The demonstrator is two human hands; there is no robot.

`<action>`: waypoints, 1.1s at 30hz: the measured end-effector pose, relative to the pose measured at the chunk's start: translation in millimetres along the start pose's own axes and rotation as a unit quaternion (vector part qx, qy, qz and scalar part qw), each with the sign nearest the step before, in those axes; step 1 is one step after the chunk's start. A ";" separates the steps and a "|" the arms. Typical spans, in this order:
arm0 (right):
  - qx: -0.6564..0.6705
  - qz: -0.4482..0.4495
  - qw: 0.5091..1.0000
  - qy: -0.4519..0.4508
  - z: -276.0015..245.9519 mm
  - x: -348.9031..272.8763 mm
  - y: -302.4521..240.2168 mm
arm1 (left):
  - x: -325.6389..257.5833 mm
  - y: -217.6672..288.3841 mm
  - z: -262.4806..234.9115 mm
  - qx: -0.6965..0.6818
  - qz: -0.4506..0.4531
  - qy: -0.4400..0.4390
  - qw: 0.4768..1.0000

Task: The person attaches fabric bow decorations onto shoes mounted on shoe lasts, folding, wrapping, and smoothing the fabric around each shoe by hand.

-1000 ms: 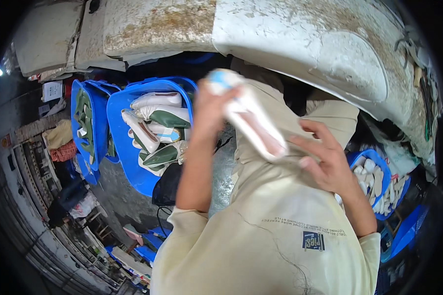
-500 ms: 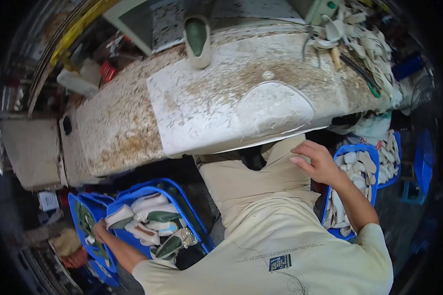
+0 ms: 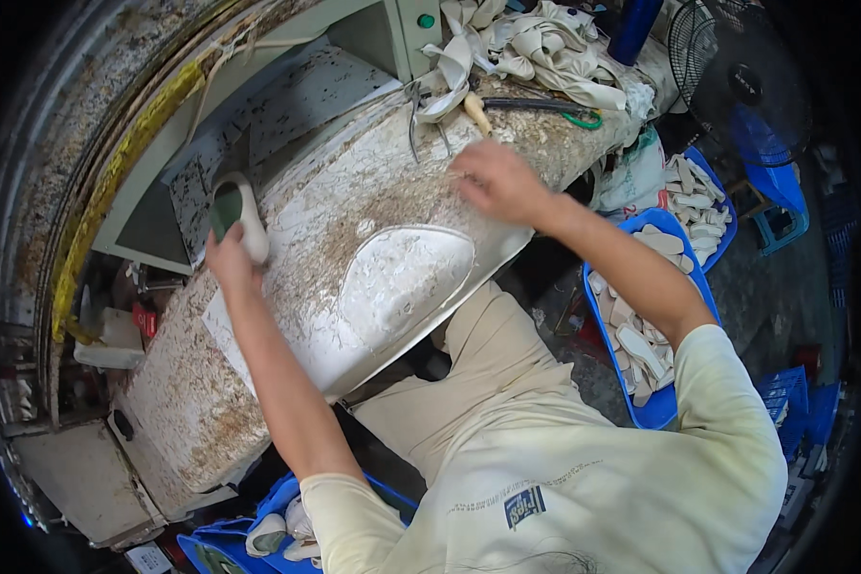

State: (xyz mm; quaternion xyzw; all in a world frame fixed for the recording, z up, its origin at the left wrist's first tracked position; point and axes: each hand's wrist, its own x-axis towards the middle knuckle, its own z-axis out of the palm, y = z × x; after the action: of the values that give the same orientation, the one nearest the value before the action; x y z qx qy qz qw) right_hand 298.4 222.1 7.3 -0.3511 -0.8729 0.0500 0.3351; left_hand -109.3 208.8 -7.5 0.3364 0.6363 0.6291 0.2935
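Note:
My left hand (image 3: 231, 260) is closed on the near end of a cream shoe (image 3: 252, 222) with a green inside, at the back left of the bench. Whether the shoe is raised or still touches the bench I cannot tell. My right hand (image 3: 507, 182) hovers over the bench's right part, fingers loosely bent and apart, with nothing seen in them. Just beyond it lie a wooden-handled tool (image 3: 476, 113) and a thin curved metal tool (image 3: 413, 124). Between my hands a rounded white pad (image 3: 407, 277) rests on the worn white bench top (image 3: 301, 320).
Pale scraps (image 3: 555, 48) are heaped at the back right, near a black fan (image 3: 737, 81). A grey-green open-fronted machine (image 3: 407, 33) stands behind the bench. A blue basket (image 3: 655, 411) of pale pieces sits right of my legs; another blue basket (image 3: 277, 497) holds shoes at lower left.
My left hand has gone from the shoe basket up to the shoe on the bench and grips it. My right hand has risen from my lap to above the bench. The view has turned.

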 end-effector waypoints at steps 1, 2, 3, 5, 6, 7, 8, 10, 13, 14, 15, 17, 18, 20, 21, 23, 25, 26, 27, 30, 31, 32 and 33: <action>-0.064 0.038 0.997 0.033 -15.6 -1.9 28.3 | -23.4 17.8 8.7 -0.088 -0.039 -0.031 0.995; -0.102 0.051 0.992 0.052 -30.0 0.9 54.2 | -61.3 39.2 21.0 -0.095 0.011 -0.034 0.995; -0.138 0.064 0.986 0.071 -42.5 3.2 76.8 | -105.9 56.0 32.1 -0.101 0.060 -0.037 0.992; -0.218 0.056 0.972 0.064 -50.2 18.7 101.6 | -175.2 69.9 29.8 -0.346 0.067 -0.167 0.921; -0.243 0.037 0.967 0.064 -43.4 27.1 107.0 | -190.0 56.2 13.7 -0.392 -0.008 -0.241 0.888; -0.287 0.026 0.957 0.040 -31.8 42.7 111.5 | -203.6 32.0 -6.1 -0.432 -0.082 -0.307 0.844; -0.329 0.022 0.944 0.002 -18.7 46.0 122.9 | -220.8 1.3 -13.0 -0.432 -0.121 -0.295 0.844; -0.384 0.004 0.921 -0.070 -7.4 63.9 148.9 | -268.5 -11.7 16.2 -0.134 -0.024 -0.183 0.974; -0.272 -0.091 0.957 0.046 -6.1 83.2 118.2 | -345.8 -2.7 60.2 -0.155 -0.079 -0.170 0.970; -0.170 -0.083 0.977 0.095 -13.1 88.7 103.7 | -354.1 -12.8 66.4 -0.153 -0.069 -0.178 0.970; -0.068 -0.072 0.985 0.141 -26.1 93.6 89.1 | -358.2 -28.3 68.4 -0.161 -0.103 -0.187 0.964; 0.003 -0.057 0.978 0.202 -32.8 94.1 78.0 | -353.9 -36.6 70.2 -0.172 -0.196 -0.218 0.940; 0.098 0.039 0.977 0.187 -36.2 88.7 77.4 | -343.8 -34.5 68.5 -0.174 -0.255 -0.248 0.918; 0.355 0.178 0.899 0.186 -35.5 81.1 82.6 | -320.5 3.3 67.4 0.138 -0.115 -0.309 0.934; 0.398 0.216 0.877 0.163 -39.9 80.2 70.0 | -304.9 16.3 60.9 0.338 0.011 -0.304 0.890; 0.487 0.282 0.817 0.125 -57.7 70.0 42.2 | -270.4 36.3 71.1 0.209 0.059 -0.230 0.949; 0.561 0.279 0.768 0.129 -54.9 57.9 17.5 | -233.6 57.8 104.9 0.137 0.130 -0.212 0.959; 0.570 0.284 0.762 0.114 -55.3 56.3 2.8 | -215.8 71.6 126.0 0.125 0.208 -0.195 0.950; 0.635 0.292 0.705 0.123 -50.4 52.0 -5.9 | -201.4 75.3 147.0 0.145 0.245 -0.226 0.932; 0.707 0.354 0.584 0.182 -49.1 55.2 -19.8 | -175.7 69.7 182.3 0.046 0.176 -0.387 0.904; 0.696 0.375 0.576 0.207 -50.7 57.9 -13.6 | -180.0 67.1 186.5 -0.105 0.034 -0.431 0.896; 0.696 0.368 0.564 0.250 -46.4 61.5 -7.4 | -182.5 66.4 177.1 -0.117 -0.064 -0.447 0.884; 0.693 0.371 0.565 0.252 -40.0 61.4 3.5 | -187.4 69.8 170.7 -0.128 -0.162 -0.465 0.861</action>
State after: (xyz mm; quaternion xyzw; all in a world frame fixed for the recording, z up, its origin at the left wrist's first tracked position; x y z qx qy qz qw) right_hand 292.8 258.4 70.8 -0.3023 -0.2435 0.6687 0.6342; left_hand 143.6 161.0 46.7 0.4411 0.3852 0.4190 0.6939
